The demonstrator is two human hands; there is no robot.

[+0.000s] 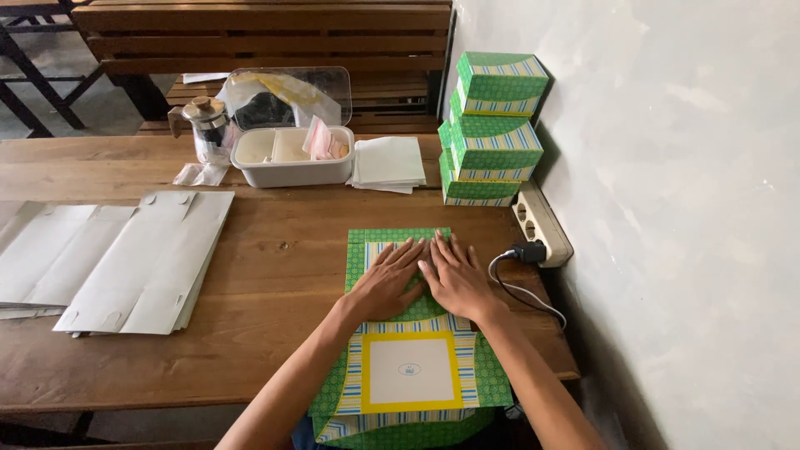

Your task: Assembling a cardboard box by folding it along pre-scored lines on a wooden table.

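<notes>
on the wooden table [275, 250], both hands' fingers [400, 254] lie flat, spread, pressing the green box blank [392, 242]; gripping nothing

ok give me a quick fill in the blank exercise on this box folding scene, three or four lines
1. Both hands, the left hand and the right hand, press flat on a ____ patterned box blank.
2. Finished boxes are stacked against the ____.
3. The pile of unfolded blanks on the table shows its ____ side.
4. A black plug sits in the ____.

Missing words: green; wall; white; power strip
</notes>
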